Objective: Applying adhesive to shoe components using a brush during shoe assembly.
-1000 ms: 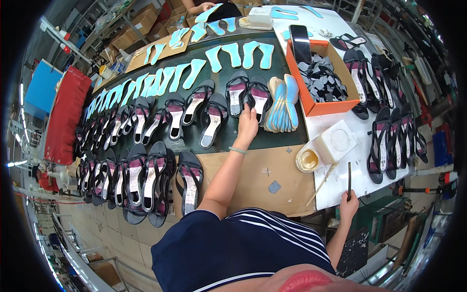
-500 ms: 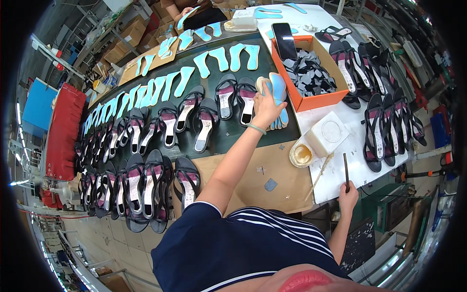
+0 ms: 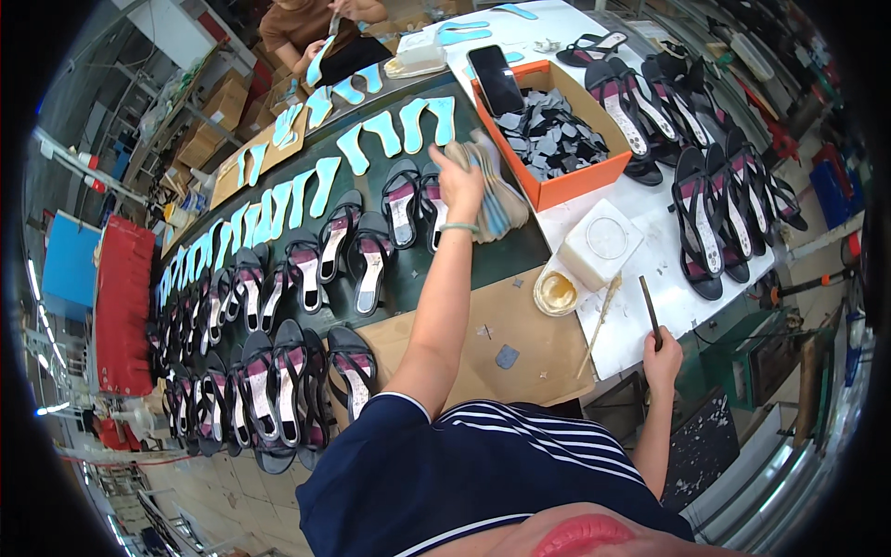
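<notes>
My left hand point(image 3: 458, 188), with a bangle at its wrist, reaches over the dark green tabletop. It touches the near side of a fanned stack of beige and light-blue insoles point(image 3: 501, 206), which is smeared by motion. One digit points up and left; the other fingers are blurred or hidden against the stack. Low on the right, my right hand point(image 3: 662, 356) is closed round a thin dark stick point(image 3: 649, 306), held nearly upright. Black strappy sandals point(image 3: 402, 206) with purple and white footbeds stand just left of my left hand.
An orange box point(image 3: 577, 186) of dark scraps stands right of the insoles, a phone point(image 3: 495, 80) on its corner. Nearer are a white container point(image 3: 603, 243) and an open pot of yellowish paste point(image 3: 555, 291). Light-blue insoles point(image 3: 369, 141) lie in rows. Across the table, another person point(image 3: 306, 35) handles an insole.
My view has shifted, moving the table leftward in the picture. The insoles by my left hand have gone from a gripped stack to a blurred fan. My right hand still holds the stick.
</notes>
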`<state>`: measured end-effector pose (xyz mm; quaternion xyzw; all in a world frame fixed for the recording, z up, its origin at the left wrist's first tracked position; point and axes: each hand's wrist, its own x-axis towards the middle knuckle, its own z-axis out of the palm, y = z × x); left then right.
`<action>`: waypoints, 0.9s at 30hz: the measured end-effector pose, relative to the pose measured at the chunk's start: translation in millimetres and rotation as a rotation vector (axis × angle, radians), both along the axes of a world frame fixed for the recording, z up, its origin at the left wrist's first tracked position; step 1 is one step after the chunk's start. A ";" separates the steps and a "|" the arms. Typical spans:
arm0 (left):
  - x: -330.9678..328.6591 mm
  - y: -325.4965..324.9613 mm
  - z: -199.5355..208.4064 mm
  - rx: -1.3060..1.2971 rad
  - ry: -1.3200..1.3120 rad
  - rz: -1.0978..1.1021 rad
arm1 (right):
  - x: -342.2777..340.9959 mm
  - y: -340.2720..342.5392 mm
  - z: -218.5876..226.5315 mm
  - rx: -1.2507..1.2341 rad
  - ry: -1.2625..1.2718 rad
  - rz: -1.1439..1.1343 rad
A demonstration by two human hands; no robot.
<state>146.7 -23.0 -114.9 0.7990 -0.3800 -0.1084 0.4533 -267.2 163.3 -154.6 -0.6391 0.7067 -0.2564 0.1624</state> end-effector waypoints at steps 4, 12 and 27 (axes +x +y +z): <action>22.9 -41.3 13.4 -0.035 -0.096 -0.049 | 0.5 0.9 0.3 -0.010 0.002 -0.003; -18.3 -26.4 5.9 0.431 -0.342 -0.191 | 1.9 1.0 -3.0 -0.015 0.016 -0.037; 37.4 -93.2 -29.4 -0.075 -0.350 -0.335 | -1.9 1.0 -10.0 -0.037 0.036 0.003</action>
